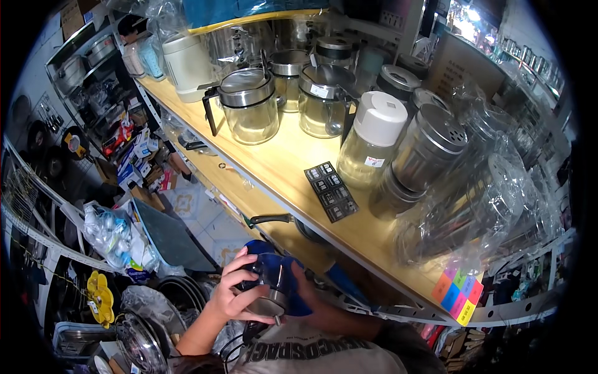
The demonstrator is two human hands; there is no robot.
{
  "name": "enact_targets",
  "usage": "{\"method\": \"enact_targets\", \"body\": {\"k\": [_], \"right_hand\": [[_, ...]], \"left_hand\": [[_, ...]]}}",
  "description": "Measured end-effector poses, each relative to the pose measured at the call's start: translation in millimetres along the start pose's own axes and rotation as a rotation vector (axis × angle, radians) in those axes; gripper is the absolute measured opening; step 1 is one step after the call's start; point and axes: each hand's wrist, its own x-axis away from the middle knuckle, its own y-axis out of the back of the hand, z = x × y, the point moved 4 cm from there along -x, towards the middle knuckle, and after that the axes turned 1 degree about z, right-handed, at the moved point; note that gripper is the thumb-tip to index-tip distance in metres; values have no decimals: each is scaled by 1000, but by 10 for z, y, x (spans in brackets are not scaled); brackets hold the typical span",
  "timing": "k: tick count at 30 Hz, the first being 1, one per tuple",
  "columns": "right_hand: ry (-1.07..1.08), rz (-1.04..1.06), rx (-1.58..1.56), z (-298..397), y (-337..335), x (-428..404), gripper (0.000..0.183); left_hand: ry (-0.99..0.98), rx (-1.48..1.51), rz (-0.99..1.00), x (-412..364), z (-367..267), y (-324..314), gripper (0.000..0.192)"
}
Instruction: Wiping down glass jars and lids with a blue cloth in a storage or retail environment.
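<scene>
Close to my chest, my left hand [236, 290] grips a small clear glass container [274, 276] with a metal band at its lower end. A blue cloth [299, 301] lies against the glass and also shows behind its top. My right hand [307, 286] holds the cloth to the container's right side; its fingers are partly hidden. On the wooden shelf [280, 161] in front of me stand glass pots with steel lids and black handles [250, 107], a white-capped glass bottle [371, 140] and perforated-lid metal shakers [430, 135].
A black label sheet [331, 191] and a coloured sticker sheet [458, 297] lie on the shelf. Plastic-wrapped goods [486, 201] crowd its right end. A pan handle [271, 218] juts from the lower shelf. Pans, lids and bags fill the left; a person [128, 28] is partly visible.
</scene>
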Motion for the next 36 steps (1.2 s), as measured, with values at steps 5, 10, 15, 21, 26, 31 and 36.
{"method": "enact_targets", "body": {"k": [5, 10, 15, 21, 26, 31, 36], "right_hand": [[39, 69, -21, -4, -21, -30, 73], [272, -233, 877, 164, -671, 258, 59], [-69, -129, 282, 183, 103, -58, 49], [-56, -178, 231, 209, 65, 6, 49], [187, -218, 206, 295, -78, 36, 52], [209, -179, 187, 99, -5, -11, 49], [199, -347, 291, 62, 96, 38, 43]], "left_hand": [[21, 1, -121, -3, 1, -3, 62], [88, -1, 40, -21, 21, 38, 61], [73, 45, 153, -36, -3, 11, 62], [226, 72, 68, 114, 97, -26, 76], [413, 307, -146, 346, 252, -107, 126], [647, 404, -327, 626, 242, -316, 122], [582, 290, -333, 637, 326, -131, 103]]}}
